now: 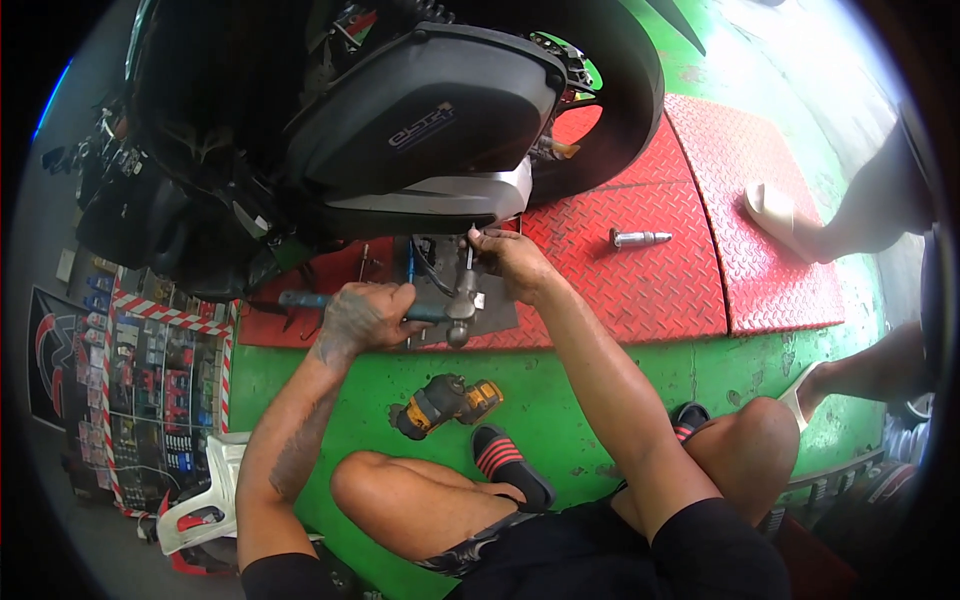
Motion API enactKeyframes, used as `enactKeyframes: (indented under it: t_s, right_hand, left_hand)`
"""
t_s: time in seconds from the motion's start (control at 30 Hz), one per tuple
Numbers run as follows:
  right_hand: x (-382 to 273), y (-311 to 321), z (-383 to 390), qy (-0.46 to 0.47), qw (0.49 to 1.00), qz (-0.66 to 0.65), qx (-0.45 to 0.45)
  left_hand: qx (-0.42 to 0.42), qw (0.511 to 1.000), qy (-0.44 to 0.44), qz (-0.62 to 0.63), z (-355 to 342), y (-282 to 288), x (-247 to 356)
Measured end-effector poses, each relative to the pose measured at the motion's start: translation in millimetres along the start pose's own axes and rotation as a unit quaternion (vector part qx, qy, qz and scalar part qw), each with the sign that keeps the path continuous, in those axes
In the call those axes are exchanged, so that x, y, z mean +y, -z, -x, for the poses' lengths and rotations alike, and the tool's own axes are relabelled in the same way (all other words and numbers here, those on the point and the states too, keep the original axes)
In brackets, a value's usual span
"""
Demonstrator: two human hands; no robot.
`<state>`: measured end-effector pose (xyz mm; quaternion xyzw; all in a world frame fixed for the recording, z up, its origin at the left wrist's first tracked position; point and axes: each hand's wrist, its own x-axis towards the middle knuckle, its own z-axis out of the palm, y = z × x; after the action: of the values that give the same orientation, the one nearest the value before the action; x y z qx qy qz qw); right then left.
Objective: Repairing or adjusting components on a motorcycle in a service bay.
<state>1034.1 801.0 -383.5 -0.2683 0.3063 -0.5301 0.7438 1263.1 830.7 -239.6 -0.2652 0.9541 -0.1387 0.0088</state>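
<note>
My left hand (362, 318) is closed around the blue handle of a ball-peen hammer (462, 318). The hammer lies roughly level, its metal head just below my right hand. Against the lower edge of a motor scooter's silver casing (490, 197), my right hand (510, 260) pinches a thin metal rod (471, 252), like a punch. The rod's upper end is up at the casing, and its lower end is near the hammer head. Above both hands is the scooter's black side cover (440, 115). What the rod's tip touches is too small to make out.
The scooter's rear tyre (635, 130) rises over a red tread-plate platform (630, 285). A metal cylindrical tool (640, 239) lies there. On the green floor sits a yellow-and-black cordless power tool (440, 405). Another person's sandalled foot (775, 215) is at right, a white plastic chair (215, 490) at left.
</note>
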Motion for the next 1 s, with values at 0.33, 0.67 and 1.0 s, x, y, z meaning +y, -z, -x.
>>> enactKeyframes:
  t_s: [0.33, 0.67, 1.0]
  right_hand:
    - [0.4, -2.3, 0.6, 0.002, 1.0, -0.013, 0.0]
    - [1.6, -1.6, -1.9, 0.012, 1.0, 0.0, 0.026]
    - [4.8, 0.4, -1.5, -0.008, 1.0, -0.007, 0.016]
  left_hand:
    - [-0.011, 1.0, -0.002, -0.011, 5.1, -6.4, 12.8]
    - [0.011, 1.0, -0.028, 0.009, 9.0, -6.7, 3.3]
    - [0.009, 0.999, -0.044, -0.02, 9.9, -6.2, 9.2]
